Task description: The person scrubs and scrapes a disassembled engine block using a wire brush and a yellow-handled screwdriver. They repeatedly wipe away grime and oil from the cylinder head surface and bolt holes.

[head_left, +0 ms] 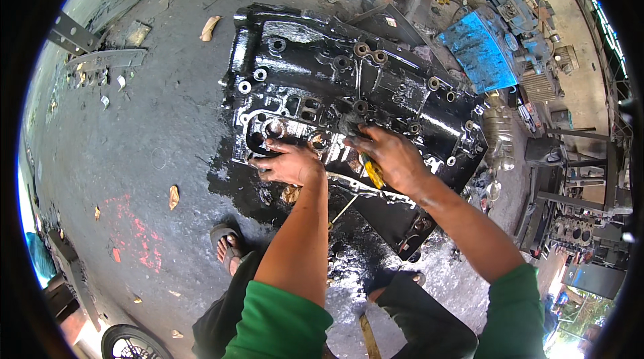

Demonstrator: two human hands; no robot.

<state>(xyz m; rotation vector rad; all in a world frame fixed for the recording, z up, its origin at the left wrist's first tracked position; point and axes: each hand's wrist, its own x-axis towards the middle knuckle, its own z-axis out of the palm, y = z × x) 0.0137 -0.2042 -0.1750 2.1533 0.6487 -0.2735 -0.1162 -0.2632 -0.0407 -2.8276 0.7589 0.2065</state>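
Note:
A large black, oil-wet engine cylinder head [315, 84] lies flat on the concrete floor in front of me. My left hand [290, 163] rests on its near edge beside a round port, fingers curled and pressing on the metal. My right hand [389, 154] is closed around a tool with a yellow handle [373, 172], its tip set against the casting near the middle. Both forearms enter from below in green sleeves. My sandalled foot [228, 246] stands at the lower left of the casting.
A blue machine [500, 37] with a motor stands at the upper right. Dark metal frames and engine parts [577, 225] crowd the right side. Metal bars [100, 57] lie at the upper left. A wheel [131, 344] shows at the bottom left. Oily wet patches surround the casting.

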